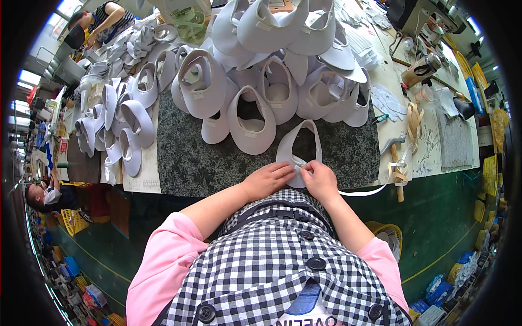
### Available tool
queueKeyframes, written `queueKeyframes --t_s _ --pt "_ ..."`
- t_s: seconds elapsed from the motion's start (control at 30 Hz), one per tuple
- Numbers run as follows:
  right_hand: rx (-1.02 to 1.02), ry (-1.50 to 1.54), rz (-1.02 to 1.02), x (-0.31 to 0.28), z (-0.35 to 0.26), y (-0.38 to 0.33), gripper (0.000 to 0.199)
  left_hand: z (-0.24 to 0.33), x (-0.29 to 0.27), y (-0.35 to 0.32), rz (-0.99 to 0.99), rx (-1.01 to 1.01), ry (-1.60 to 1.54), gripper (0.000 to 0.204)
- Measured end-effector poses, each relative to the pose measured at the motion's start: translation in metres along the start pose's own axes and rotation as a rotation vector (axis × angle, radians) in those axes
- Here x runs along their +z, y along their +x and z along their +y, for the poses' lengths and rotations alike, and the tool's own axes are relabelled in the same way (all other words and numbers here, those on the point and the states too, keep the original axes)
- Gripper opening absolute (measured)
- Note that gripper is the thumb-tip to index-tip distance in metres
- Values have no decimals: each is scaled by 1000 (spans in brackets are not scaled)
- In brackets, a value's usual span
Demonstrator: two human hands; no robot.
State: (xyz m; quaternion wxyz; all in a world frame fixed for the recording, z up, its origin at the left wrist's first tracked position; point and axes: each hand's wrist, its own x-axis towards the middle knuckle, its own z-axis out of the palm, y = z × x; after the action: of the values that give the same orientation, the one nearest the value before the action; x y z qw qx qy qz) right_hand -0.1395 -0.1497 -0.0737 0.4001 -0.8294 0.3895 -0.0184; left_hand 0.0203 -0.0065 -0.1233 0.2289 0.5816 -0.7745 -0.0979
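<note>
A white shoe upper (285,148) lies near the front edge of the dark speckled mat (190,163), its opening turned upward. My left hand (266,181) rests on its near left side, fingers stretched out and lying flat. At the near rim of the opening, my right hand (321,179) pinches the end of a narrow white tape. The rest of this tape (361,193) runs from under my right hand to the right, toward a loose coil (400,173) by the table edge. My fingers hide the exact spot where tape meets upper.
Piled white uppers (251,122) cover the mat's far part; more uppers (137,122) stand at left. A hammer (395,163), pale gloves (389,102) and a thermos (421,70) lie at right. A yellow basket (401,239) stands below the table. Another person (106,24) works at far left.
</note>
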Motion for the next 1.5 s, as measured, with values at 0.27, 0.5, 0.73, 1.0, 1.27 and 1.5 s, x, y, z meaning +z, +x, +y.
queueKeyframes --t_s 0.27,0.5,0.73,1.0,1.27,1.5 --pt "5 -90 30 4 -3 4 18 0 2 -4 3 5 -10 50" --pt "-12 -143 61 6 -2 5 19 1 1 0 -8 13 15 49" --pt "-39 -206 57 -16 0 -7 24 5 1 4 10 -64 6 49" --pt "-53 -245 101 -14 13 -12 24 16 -20 35 -150 -173 83 50" --pt "-112 -118 110 -13 13 -16 20 27 -12 60 22 -381 -24 36" --pt "-105 -5 4 -15 7 -24 18 33 -31 64 -185 -534 -214 24"
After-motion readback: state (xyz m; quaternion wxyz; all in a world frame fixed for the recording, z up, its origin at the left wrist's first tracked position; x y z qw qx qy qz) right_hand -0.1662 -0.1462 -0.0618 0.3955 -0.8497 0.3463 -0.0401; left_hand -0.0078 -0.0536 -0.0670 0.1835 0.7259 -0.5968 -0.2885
